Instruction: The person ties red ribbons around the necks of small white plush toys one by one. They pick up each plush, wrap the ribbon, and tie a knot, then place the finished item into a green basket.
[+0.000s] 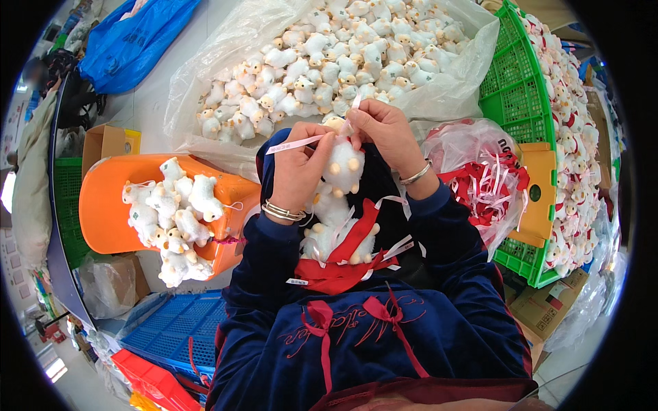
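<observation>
A small white plush animal (341,168) with beige feet hangs between my hands above my lap. My left hand (301,161) is closed at its neck, pinching a pale printed ribbon (296,144) whose end sticks out to the left. On the other side, my right hand (391,133) pinches the ribbon's other part, with an end rising above the fingertips. My fingers partly hide the toy's head and the ribbon at its neck. Below, more white plush animals (332,209) and several red strips with white ribbon ends (343,267) lie on my lap.
A large clear bag (199,75) of white plush animals spreads ahead. An orange chair (103,202) at left bears several more. At right are a clear bag of red strips (486,192) and a green crate (515,75) beside plush toys with red trim. A blue crate (178,322) stands lower left.
</observation>
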A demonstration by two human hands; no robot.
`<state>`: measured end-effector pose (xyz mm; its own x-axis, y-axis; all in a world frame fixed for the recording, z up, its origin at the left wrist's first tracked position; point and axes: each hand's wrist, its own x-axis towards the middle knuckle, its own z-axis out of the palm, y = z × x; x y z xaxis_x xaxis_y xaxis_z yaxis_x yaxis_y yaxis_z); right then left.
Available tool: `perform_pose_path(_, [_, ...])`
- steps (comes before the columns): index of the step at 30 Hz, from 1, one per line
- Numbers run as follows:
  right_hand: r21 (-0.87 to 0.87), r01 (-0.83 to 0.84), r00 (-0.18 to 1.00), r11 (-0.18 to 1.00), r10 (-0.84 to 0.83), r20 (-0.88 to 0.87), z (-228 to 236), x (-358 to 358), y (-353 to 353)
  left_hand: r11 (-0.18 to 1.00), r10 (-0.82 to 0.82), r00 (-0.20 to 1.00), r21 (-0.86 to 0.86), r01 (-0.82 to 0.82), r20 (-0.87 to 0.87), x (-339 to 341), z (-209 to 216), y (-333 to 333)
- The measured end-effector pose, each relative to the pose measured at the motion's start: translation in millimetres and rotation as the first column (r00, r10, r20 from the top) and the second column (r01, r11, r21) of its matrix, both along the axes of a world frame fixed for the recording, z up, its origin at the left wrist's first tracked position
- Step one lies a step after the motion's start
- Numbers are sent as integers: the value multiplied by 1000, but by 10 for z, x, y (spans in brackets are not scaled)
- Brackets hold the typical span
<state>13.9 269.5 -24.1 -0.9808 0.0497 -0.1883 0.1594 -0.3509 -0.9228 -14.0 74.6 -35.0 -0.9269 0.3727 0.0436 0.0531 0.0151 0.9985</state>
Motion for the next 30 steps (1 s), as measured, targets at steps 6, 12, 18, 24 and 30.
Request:
perform_pose_path(6, [9,-5,1000,1000,5,0,-12,4,-12,999,-14,998,38,11,69,-14,25,-5])
perform_pose_path(12, [10,-5,1000,1000,5,-1,-40,2,-7,988,-138,990,-75,137,-15,-56,103,-68])
perform_pose_path(18, [43,-10,1000,999,11,-13,-25,-15,-33,993,-82,995,-88,77,-62,-35,107,10])
perform_pose_path(24, [48,-18,1000,999,19,-20,-13,-34,-18,988,-117,964,-126,88,-238,-2,83,1])
perform_pose_path(30, [47,-18,999,999,20,-26,5,-46,-31,982,-134,945,-166,87,-299,5,140,19])
